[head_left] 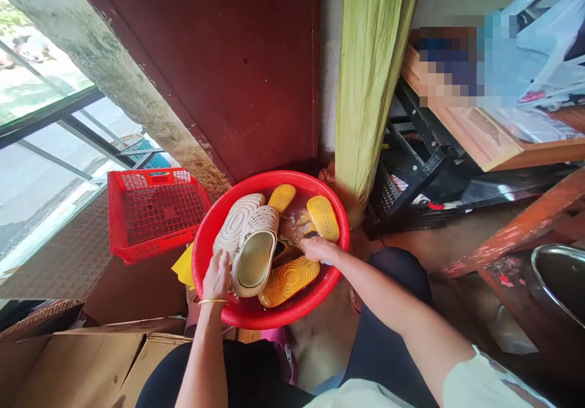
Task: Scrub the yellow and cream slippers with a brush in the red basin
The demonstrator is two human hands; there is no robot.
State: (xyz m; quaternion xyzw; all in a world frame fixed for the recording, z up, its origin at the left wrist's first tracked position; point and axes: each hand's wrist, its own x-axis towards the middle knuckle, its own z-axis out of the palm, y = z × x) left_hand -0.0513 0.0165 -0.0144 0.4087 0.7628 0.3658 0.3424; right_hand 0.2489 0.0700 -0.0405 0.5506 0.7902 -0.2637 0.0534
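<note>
A round red basin (269, 319) holds murky, sudsy water and several clogs. One cream clog (255, 258) lies with its opening upward, against a cream clog with its ridged sole (237, 216) turned up. My left hand (216, 275), a thin bangle on its wrist, is closed against the cream clogs at the basin's left side. Yellow clogs lie around them: one with its sole up (290, 281) at the front, another (322, 218) at the right. My right hand (320, 249) is closed low over the water; a bit of blue and something dark show beside it, mostly hidden by the fingers.
To the left stands a red plastic crate (158, 210), with cardboard (86, 359) in front of it. Behind the basin are a dark red panel (219, 66) and a yellow-green curtain (372, 78). A wooden table (503, 143) and a metal pot (560, 255) are at the right.
</note>
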